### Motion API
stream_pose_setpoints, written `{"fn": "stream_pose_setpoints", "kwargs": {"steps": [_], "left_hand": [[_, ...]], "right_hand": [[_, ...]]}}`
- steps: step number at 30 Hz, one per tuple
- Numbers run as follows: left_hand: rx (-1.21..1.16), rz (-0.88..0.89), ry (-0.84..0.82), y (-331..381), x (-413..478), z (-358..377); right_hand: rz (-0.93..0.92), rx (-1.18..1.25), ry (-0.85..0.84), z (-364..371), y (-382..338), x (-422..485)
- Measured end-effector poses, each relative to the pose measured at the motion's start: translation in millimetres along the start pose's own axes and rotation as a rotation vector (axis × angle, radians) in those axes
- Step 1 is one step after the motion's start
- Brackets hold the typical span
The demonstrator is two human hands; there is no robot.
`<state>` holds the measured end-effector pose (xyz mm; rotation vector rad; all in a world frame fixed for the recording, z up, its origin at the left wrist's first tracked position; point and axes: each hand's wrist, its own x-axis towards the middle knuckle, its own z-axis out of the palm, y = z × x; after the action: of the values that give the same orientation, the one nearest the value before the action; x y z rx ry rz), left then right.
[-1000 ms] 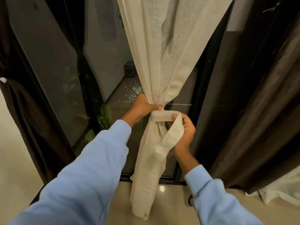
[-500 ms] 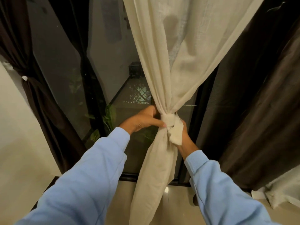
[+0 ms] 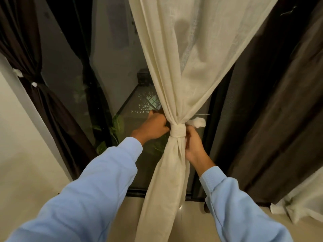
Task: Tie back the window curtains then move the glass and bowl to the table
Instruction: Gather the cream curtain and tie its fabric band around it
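Cinching tight since a second ago, the tie (image 3: 178,132) now girds the cream curtain (image 3: 176,70), left hand (image 3: 153,127) and right hand (image 3: 193,145) gripping its ends, so knotting looks nearly done.

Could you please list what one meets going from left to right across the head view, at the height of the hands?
Tied dark curtain → window glass → left hand → tie band around the cream curtain → right hand → loose dark curtain.
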<state>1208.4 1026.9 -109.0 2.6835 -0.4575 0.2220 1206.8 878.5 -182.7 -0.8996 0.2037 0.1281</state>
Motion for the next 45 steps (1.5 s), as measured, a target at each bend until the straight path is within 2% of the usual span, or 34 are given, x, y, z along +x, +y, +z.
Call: {"fn": "stream_pose_setpoints", "kwargs": {"steps": [2,5,7,8,10,14,16,20,23,26,28,30,32,35,38,39,42,45], "left_hand": [[0.039,0.011,0.059,-3,0,3],[0.114,0.075,0.132,-1,-3,3],[0.125,0.091,0.092,-6,-1,4],[0.064,0.09,0.064,-9,0,4],[-0.202,0.037,0.017,-13,-2,0],[-0.621,-0.192,-0.018,-16,-7,-6],[-0.701,-0.244,0.019,-17,-9,-10],[-0.602,-0.156,0.053,-15,-19,-24],[-0.271,-0.102,0.09,-6,-29,-18],[-0.128,-0.042,0.153,5,-36,-4],[-0.078,-0.011,0.196,11,-37,3],[-0.077,-0.015,0.217,16,-35,8],[-0.1,-0.015,0.203,20,-34,9],[-0.125,0.026,0.224,19,-35,4],[-0.103,0.07,0.428,15,-31,-9],[-0.083,0.106,0.439,13,-27,-11],[-0.01,0.161,0.302,15,-15,-11],[0.041,0.114,0.275,19,-6,-10]], "right_hand": [[-0.079,0.019,-0.112,-6,6,-15],[-0.243,-0.34,-0.155,-9,15,-27],[-0.328,-0.49,-0.119,-6,18,-29],[-0.36,-0.514,-0.095,-5,17,-29],[-0.422,-0.55,-0.073,-6,12,-29],[-0.565,-0.666,-0.056,-8,7,-29],[-0.609,-0.676,-0.017,-9,7,-26],[-0.649,-0.68,0.092,-6,7,-23],[-0.674,-0.692,0.161,-1,8,-24],[-0.853,-0.779,0.246,2,15,-25],[-0.949,-0.842,0.168,3,21,-26],[-0.988,-0.871,-0.002,6,26,-27],[-1.001,-0.827,-0.078,8,29,-29],[-1.015,-0.701,-0.087,4,28,-27],[-1.01,-0.654,-0.107,1,25,-28],[-0.991,-0.638,-0.094,1,24,-30],[-0.945,-0.617,-0.061,3,23,-35],[-0.886,-0.576,-0.013,1,26,-37]]}}
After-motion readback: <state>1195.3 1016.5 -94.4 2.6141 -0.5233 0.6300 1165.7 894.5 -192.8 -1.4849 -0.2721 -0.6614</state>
